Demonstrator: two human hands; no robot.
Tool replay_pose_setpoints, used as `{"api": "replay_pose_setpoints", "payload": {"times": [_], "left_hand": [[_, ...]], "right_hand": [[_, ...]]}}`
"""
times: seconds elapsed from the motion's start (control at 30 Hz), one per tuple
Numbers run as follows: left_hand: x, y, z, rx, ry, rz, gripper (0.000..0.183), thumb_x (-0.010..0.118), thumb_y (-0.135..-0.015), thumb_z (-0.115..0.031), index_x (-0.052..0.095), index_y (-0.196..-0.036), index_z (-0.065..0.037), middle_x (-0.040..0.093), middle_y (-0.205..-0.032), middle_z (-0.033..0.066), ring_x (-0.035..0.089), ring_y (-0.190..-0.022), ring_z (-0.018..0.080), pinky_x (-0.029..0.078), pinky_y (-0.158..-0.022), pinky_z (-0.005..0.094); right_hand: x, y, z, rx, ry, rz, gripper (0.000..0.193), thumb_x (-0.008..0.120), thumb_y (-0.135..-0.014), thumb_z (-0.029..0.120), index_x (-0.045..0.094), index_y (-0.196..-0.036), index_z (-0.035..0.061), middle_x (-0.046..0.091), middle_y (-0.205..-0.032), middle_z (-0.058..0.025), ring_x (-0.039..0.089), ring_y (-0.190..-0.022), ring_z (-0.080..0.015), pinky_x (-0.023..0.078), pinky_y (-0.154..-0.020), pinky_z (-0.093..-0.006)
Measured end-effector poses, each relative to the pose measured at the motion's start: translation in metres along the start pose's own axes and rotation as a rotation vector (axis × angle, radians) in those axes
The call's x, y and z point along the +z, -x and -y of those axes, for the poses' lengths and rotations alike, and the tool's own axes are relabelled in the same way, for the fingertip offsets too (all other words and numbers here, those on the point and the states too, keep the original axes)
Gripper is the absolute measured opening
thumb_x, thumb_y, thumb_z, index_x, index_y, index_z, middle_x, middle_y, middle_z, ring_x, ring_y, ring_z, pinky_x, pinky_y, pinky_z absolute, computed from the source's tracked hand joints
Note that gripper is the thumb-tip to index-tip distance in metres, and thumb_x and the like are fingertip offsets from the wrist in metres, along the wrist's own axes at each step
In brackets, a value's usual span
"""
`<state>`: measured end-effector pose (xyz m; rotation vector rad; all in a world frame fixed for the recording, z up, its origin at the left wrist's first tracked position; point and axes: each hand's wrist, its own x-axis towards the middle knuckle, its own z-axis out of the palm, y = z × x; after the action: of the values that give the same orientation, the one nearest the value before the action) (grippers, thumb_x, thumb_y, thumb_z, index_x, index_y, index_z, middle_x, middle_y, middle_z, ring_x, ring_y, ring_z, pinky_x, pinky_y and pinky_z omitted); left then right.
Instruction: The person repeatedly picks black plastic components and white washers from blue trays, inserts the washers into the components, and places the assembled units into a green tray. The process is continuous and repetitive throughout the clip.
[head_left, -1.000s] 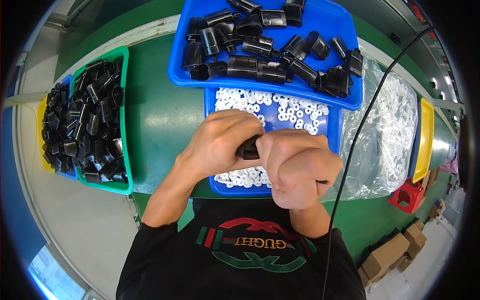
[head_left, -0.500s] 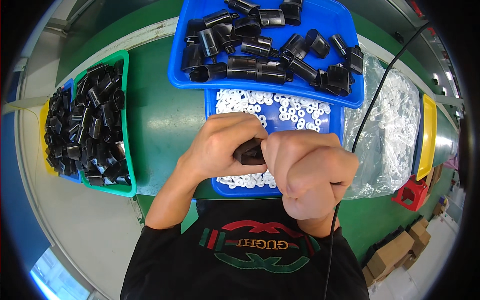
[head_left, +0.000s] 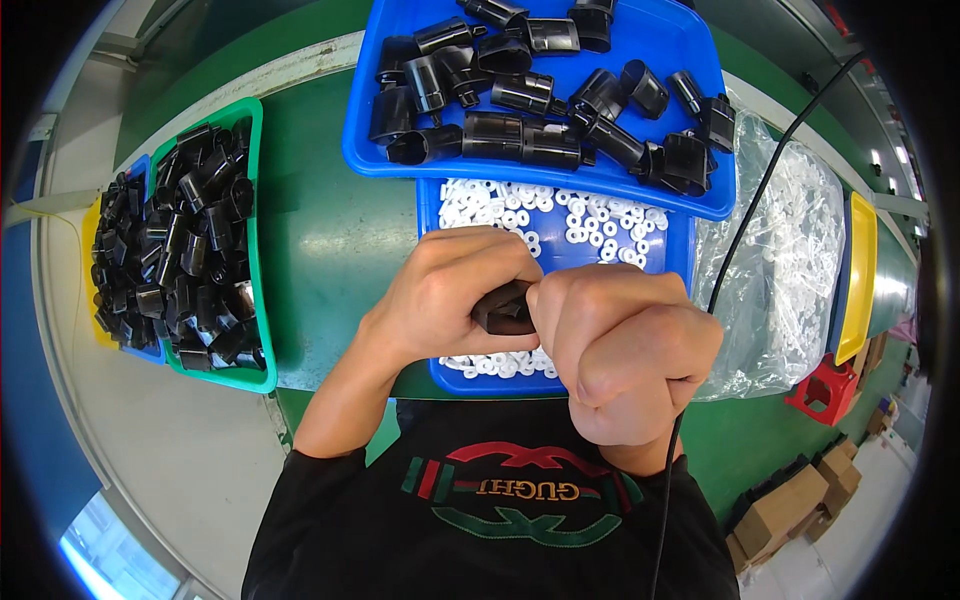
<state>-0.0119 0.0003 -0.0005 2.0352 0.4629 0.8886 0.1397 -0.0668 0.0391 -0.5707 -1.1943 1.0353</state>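
My left hand is wrapped round a black plastic cylindrical part, whose open end shows between thumb and fingers. Against that end presses my right hand, its fingers curled into a fist. Whatever the right fingers hold is hidden by the knuckles. Both hands are over a blue tray of small white plastic rings. Beyond it, a second blue tray bears several black cylindrical parts, lying loose, and overlaps the far edge of the ring tray.
On the left stands a green bin heaped with black parts, beside another filled bin. To the right lie a clear plastic bag of white pieces and a yellow tray. A black cable hangs down past my right hand.
The hands keep almost the same pose around the black part. The whole scene has shifted slightly to the right in the picture.
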Motion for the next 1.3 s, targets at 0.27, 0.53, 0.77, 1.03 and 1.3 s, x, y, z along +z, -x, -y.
{"api": "replay_pose_setpoints", "payload": {"times": [0.27, 0.53, 0.77, 1.03, 1.3], "left_hand": [[-0.003, -0.003, 0.005, 0.064, -0.177, -0.008, 0.038, 0.086, -0.057, -0.016, 0.059, -0.08, -0.003, 0.055, -0.069, 0.0102, 0.056, -0.06, 0.0301, 0.045, -0.054, 0.0364], [-0.018, -0.004, -0.016, -0.08, 0.015, 0.013, 0.029, 0.079, -0.056, -0.003, 0.058, -0.076, -0.007, 0.058, -0.069, 0.0044, 0.058, -0.058, 0.0225, 0.042, -0.051, 0.0316], [-0.017, -0.002, -0.041, -0.057, -0.075, -0.147, 0.032, 0.074, -0.058, 0.008, 0.057, -0.083, -0.001, 0.058, -0.065, 0.003, 0.054, -0.055, 0.0101, 0.038, -0.051, 0.0202], [-0.009, 0.006, -0.048, -0.142, -0.073, -0.139, 0.045, 0.074, -0.064, 0.012, 0.044, -0.095, -0.003, 0.057, -0.069, 0.0049, 0.047, -0.056, 0.0066, 0.035, -0.051, 0.0193], [-0.005, -0.002, -0.046, -0.181, -0.102, -0.087, 0.046, 0.075, -0.063, 0.013, 0.044, -0.092, -0.004, 0.057, -0.07, 0.0059, 0.053, -0.06, 0.0093, 0.042, -0.058, 0.02]], "right_hand": [[-0.002, 0.003, -0.025, -0.141, 0.038, 0.022, 0.025, 0.057, -0.068, -0.012, 0.042, -0.063, 0.0067, 0.044, -0.057, -0.0016, 0.038, -0.046, -0.0141, 0.027, -0.042, -0.0272], [0.007, -0.002, 0.029, -0.164, 0.007, -0.132, 0.024, 0.061, -0.078, -0.003, 0.046, -0.064, 0.0106, 0.046, -0.057, -0.0002, 0.039, -0.047, -0.0118, 0.024, -0.044, -0.023], [-0.022, 0.005, 0.044, -0.24, 0.221, -0.073, 0.021, 0.065, -0.078, 0.003, 0.05, -0.066, 0.0093, 0.049, -0.058, -0.0023, 0.043, -0.049, -0.014, 0.028, -0.044, -0.0241], [-0.031, 0.013, 0.028, -0.172, 0.148, 0.042, 0.005, 0.059, -0.077, -0.004, 0.064, -0.076, -0.0032, 0.058, -0.062, -0.0091, 0.048, -0.046, -0.0184, 0.033, -0.04, -0.0273], [-0.03, 0.011, 0.049, -0.103, 0.051, -0.083, 0.013, 0.057, -0.074, 0.005, 0.066, -0.082, 0.0006, 0.057, -0.061, -0.0081, 0.051, -0.047, -0.0186, 0.037, -0.042, -0.0284]]}}
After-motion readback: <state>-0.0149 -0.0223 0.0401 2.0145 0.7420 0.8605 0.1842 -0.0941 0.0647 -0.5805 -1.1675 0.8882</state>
